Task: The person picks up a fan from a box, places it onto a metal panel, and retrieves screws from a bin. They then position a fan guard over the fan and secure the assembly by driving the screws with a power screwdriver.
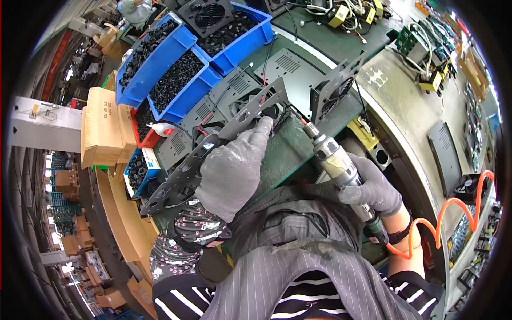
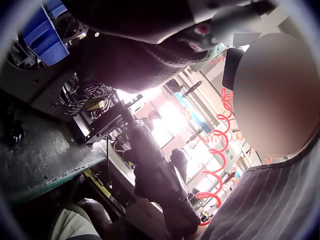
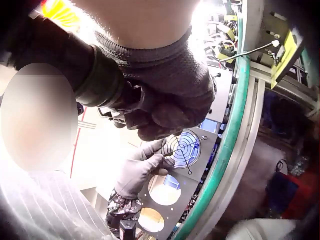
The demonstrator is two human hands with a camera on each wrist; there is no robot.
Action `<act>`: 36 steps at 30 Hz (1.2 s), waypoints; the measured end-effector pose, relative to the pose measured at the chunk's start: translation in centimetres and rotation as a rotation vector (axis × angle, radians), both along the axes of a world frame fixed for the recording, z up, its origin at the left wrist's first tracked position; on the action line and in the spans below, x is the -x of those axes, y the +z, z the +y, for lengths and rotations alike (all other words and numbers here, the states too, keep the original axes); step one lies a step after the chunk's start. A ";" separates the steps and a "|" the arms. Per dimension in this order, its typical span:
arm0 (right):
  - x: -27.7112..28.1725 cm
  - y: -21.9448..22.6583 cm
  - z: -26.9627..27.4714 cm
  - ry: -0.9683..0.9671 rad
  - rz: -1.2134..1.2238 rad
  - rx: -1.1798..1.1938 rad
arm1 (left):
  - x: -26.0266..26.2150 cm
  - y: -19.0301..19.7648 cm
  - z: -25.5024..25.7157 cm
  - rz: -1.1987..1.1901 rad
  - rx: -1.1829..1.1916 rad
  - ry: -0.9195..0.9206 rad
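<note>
My gloved left hand [image 1: 234, 170] is at a dark metal panel [image 1: 256, 106] that stands on edge on the green bench. In the right wrist view, the left hand [image 3: 134, 175] pinches the rim of a round wire fan guard [image 3: 181, 149] lying against the panel [image 3: 186, 190], which has large round holes. My gloved right hand [image 1: 373, 186] grips a power screwdriver [image 1: 336, 160], its bit pointing toward the panel and the left fingers. The left wrist view shows the screwdriver [image 2: 150, 150] too; whether its tip touches anything is hidden there.
Blue bins [image 1: 184, 106] of small black parts stand at the back left, beside cardboard boxes [image 1: 101, 128]. Another panel with a fan [image 1: 333, 96] stands right of the work. Flat vented plates [image 1: 290, 66] lie behind. An orange coiled hose [image 1: 453, 202] runs from the screwdriver.
</note>
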State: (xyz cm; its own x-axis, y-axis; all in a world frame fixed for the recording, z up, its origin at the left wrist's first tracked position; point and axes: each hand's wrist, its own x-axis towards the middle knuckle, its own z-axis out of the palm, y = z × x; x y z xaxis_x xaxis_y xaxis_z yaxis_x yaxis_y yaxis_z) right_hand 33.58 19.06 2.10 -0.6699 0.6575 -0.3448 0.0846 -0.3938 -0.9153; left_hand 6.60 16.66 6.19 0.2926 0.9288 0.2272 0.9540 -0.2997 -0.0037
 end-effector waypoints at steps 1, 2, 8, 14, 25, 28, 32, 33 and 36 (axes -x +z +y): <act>0.0 0.0 0.0 -0.011 -0.027 -0.034 | -0.1 0.0 -0.1 0.039 0.021 0.015; 0.0 0.1 0.1 -0.024 -0.054 -0.063 | -0.1 0.1 -0.2 0.078 0.049 0.027; 1.0 1.0 0.5 -0.031 -0.024 0.033 | -0.3 2.4 -0.5 0.268 0.120 0.086; 1.4 0.8 0.6 -0.053 -0.016 0.114 | 4.7 10.2 1.9 -0.294 0.279 -0.190; 1.8 0.8 0.5 -0.138 0.058 0.283 | 6.1 1.9 12.3 -0.196 0.903 -0.242; 1.6 0.5 0.5 -0.145 0.051 0.297 | 5.0 0.6 12.7 -0.025 0.973 -0.224; 1.7 0.7 0.3 -0.138 0.064 0.338 | 2.7 0.7 12.6 0.139 1.032 -0.149; 2.7 1.3 0.2 -0.262 -0.005 0.348 | 2.3 0.7 12.7 0.221 1.041 -0.134; 2.3 0.5 0.3 -0.227 -0.046 0.326 | 2.9 0.4 12.7 0.206 0.989 -0.116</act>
State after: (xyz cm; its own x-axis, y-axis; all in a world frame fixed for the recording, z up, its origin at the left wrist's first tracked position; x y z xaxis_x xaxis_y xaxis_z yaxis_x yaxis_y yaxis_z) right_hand 31.24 19.36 2.57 -0.4993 0.6382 -0.5860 -0.0001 -0.6764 -0.7366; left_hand 3.72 29.31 6.59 0.3394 0.6361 -0.6930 0.9277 -0.3481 0.1348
